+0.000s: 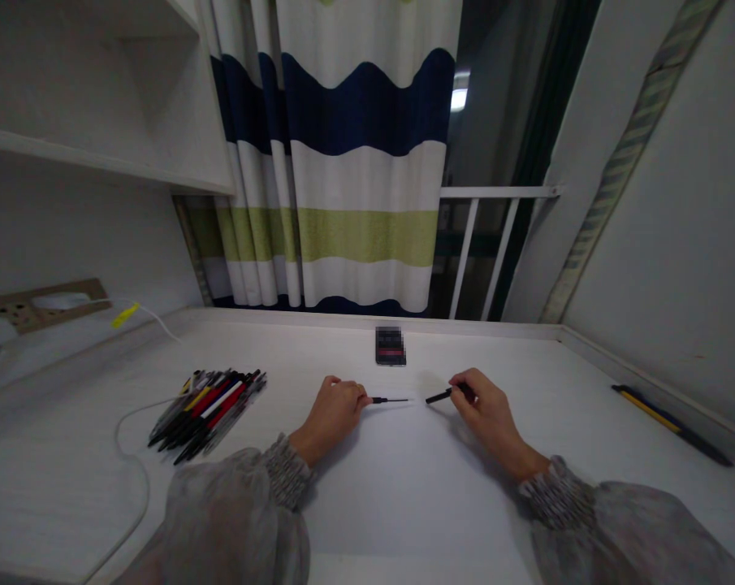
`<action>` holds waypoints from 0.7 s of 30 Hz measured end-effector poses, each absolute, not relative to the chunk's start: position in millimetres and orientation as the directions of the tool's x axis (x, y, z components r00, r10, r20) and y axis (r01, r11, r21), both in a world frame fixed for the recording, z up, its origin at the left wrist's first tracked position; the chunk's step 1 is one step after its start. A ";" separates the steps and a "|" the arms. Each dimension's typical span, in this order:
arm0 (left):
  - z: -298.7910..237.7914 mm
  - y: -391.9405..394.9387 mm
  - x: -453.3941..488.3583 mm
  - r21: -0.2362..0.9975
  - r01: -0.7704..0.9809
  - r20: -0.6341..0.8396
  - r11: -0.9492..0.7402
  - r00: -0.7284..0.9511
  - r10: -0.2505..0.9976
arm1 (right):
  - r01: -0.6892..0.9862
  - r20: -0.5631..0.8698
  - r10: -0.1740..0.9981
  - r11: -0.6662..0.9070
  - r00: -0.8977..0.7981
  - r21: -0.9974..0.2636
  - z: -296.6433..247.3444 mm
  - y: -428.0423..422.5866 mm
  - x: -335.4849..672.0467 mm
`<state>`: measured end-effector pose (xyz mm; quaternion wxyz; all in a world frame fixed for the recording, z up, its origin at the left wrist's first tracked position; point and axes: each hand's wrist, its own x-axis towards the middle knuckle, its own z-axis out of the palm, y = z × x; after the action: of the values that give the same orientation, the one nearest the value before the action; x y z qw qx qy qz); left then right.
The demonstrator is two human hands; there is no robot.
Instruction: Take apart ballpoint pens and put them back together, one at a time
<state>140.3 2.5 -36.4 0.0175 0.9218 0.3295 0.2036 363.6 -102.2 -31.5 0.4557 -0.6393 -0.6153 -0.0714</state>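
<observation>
Near the middle of the white desk, my left hand (331,413) is closed on a slim pen part (380,400). A thin, dark refill sticks out of it to the right; the rest is hidden in my fingers. My right hand (490,416) pinches a short black pen tube (438,396), tilted with its free end down to the left. Whether that tube is a barrel or a cap I cannot tell. A small gap separates the refill's tip from the tube. Both pieces are held just above the desk. To my left lies a pile of pens (212,410) in several colours.
A phone-like dark object (391,346) lies towards the back of the desk (367,504). Along the right edge rest long black and yellow sticks (665,418). A white cable (144,475) runs past the pens at left. A power strip (62,307) sits against the left wall.
</observation>
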 end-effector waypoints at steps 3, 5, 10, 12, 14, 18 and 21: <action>-34.1 0.6 140.6 0.167 0.599 0.368 -0.783 0.699 0.614 | 0.900 0.709 0.692 0.212 0.137 -0.381 -30.3 -103.5 365.9; -31.7 -0.8 141.0 0.171 0.604 0.368 -0.779 0.694 0.619 | 0.918 0.715 0.696 0.241 0.063 -0.316 -29.7 -103.8 367.6; -28.5 -2.2 141.2 0.185 0.636 0.384 -0.749 0.655 0.651 | 0.948 0.543 0.822 0.289 -0.175 -0.132 -29.6 -105.6 366.2; -29.4 -2.1 140.9 0.184 0.639 0.392 -0.747 0.649 0.652 | 0.943 0.435 0.861 0.325 -0.262 -0.075 -28.5 -108.3 361.9; -30.8 -2.0 140.7 0.183 0.636 0.391 -0.750 0.653 0.649 | 0.925 0.335 0.880 0.375 -0.336 -0.057 -26.0 -112.0 356.3; -31.5 -2.3 141.5 0.191 0.633 0.372 -0.750 0.661 0.652 | 0.889 0.208 0.880 0.450 -0.427 -0.080 -19.5 -118.6 347.7; -30.4 -3.8 142.4 0.208 0.624 0.372 -0.753 0.662 0.651 | 0.885 0.192 0.881 0.455 -0.431 -0.102 -18.2 -118.5 347.0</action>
<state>142.4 -3.8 -30.4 0.0312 0.9110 0.3499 0.2161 347.0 -118.5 -18.2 0.1092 -0.5219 -0.8459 -0.0072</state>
